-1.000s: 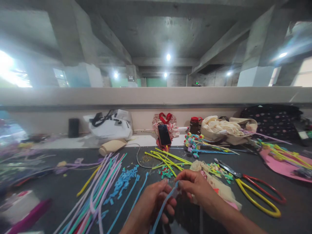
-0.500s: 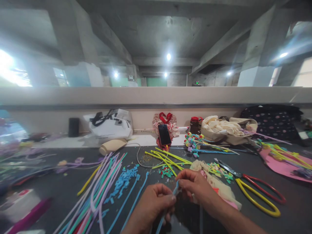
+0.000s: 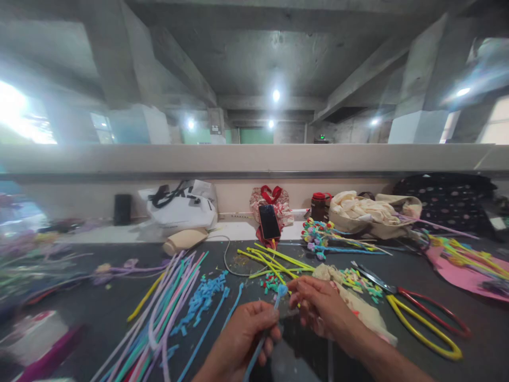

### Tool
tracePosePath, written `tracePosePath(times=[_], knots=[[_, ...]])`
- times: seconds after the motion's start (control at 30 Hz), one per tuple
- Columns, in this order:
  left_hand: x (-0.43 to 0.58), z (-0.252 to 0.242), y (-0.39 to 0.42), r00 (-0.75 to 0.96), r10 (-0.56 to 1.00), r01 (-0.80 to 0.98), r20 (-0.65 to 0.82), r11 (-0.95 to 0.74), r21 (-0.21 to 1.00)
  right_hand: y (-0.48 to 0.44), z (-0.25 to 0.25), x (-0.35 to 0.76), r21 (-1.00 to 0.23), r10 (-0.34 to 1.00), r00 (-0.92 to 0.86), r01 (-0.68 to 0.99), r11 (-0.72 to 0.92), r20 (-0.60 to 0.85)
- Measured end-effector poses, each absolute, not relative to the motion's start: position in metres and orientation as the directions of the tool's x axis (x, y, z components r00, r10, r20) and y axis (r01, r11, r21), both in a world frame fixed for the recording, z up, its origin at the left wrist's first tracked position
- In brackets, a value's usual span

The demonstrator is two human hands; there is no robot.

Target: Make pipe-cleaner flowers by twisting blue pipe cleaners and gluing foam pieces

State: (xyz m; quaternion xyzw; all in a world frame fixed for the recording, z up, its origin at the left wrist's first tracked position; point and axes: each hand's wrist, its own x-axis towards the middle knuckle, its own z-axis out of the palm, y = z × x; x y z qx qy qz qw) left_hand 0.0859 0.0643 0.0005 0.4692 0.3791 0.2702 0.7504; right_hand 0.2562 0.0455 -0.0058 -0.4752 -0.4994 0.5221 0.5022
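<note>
My left hand (image 3: 254,331) is closed on a blue pipe cleaner (image 3: 258,354), thumb over fingers. At its upper end, just past my thumb, is a small curled blue tip (image 3: 282,290). My right hand (image 3: 320,302) is beside that tip with loosely bent fingers, a narrow gap between; it appears to hold nothing. Several more blue pipe cleaners (image 3: 204,335) and a heap of short blue cut pieces (image 3: 204,294) lie to the left. Beyond my hands are yellow-green pipe cleaners (image 3: 278,261) and small green and red pieces (image 3: 271,284).
At left lies a bundle of purple, teal and pink pipe cleaners (image 3: 167,313). Scissors (image 3: 397,291) with red and yellow handles lie at right, past a cream cloth bundle (image 3: 368,313). A phone (image 3: 269,222), a white bag (image 3: 181,209) and a brown bottle (image 3: 318,206) stand at the back.
My right hand's fingers have come off the pipe cleaner's upper end, and the curled tip now shows. My left hand has shifted slightly left with the pipe cleaner.
</note>
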Motion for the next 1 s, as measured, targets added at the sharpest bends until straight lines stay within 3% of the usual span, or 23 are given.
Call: tracePosePath(times=[0.2, 0.37, 1.0], knots=[[0.087, -0.002, 0.064, 0.614, 0.714, 0.009, -0.335, 0.418, 0.908, 0.032, 0.013, 0.256, -0.922, 0.956, -0.101, 0.252, 0.293, 0.277], [0.087, -0.002, 0.062, 0.639, 0.697, 0.01, -0.325, 0.415, 0.91, 0.026, 0.022, 0.255, -0.853, 0.929, -0.199, 0.374, 0.366, 0.311], [0.088, 0.001, 0.057, 0.585, 0.736, 0.116, -0.342, 0.341, 0.933, 0.028, 0.012, 0.254, -0.87, 0.967, -0.128, 0.422, 0.254, 0.22]])
